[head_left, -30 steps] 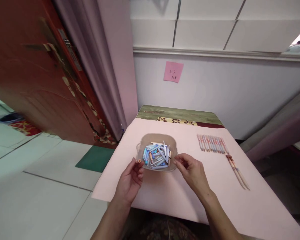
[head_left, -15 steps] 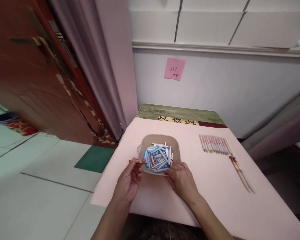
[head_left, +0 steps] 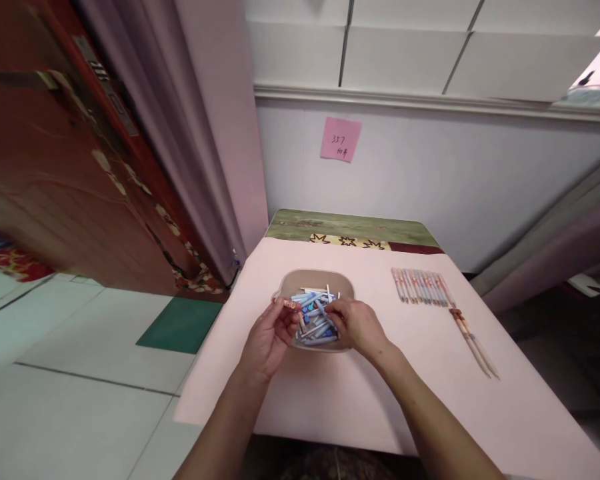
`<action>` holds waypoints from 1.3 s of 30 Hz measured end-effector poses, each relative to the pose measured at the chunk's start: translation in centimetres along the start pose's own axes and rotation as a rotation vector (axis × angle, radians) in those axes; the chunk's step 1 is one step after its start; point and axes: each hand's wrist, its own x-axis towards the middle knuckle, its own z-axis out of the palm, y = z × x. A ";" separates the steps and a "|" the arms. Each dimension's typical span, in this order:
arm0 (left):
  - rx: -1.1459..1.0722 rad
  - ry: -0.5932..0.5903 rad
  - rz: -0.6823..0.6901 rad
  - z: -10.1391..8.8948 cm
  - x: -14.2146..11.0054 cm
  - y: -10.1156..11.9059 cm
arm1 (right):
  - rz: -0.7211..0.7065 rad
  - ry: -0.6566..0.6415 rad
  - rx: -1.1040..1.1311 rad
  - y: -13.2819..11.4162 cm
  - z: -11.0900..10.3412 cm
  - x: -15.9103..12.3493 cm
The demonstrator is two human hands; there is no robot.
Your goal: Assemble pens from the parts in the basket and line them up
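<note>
A beige plastic box [head_left: 344, 283] stands on the pink-covered table, holding a loose heap of blue, white and brown pen parts [head_left: 322, 331]. My left hand [head_left: 269, 337] is at the box's left side, its thumb and fingers closed on a small orange-brown patterned tube [head_left: 289, 305] that looks like a pen part. Over the right half of the box, my right hand [head_left: 361, 328] reaches in with its fingers pinched together among the pieces. What lies between those fingertips is hidden.
To the right lies a row of several pens [head_left: 423, 287] side by side. Two brown-topped pens [head_left: 474, 343] lie nearer me. The pink table cover [head_left: 330, 400] ends at the front edge; a wall with a pink note [head_left: 341, 139] rises behind. A red door [head_left: 80, 167] is left.
My right hand has moved from the box's front right rim up over the pen parts inside. My left hand has risen slightly toward the box with the tube. The view has shifted slightly.
</note>
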 end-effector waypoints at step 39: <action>-0.101 0.188 -0.073 2.3 -1.5 -2.0 | 0.175 0.034 1.505 -1.4 1.9 1.4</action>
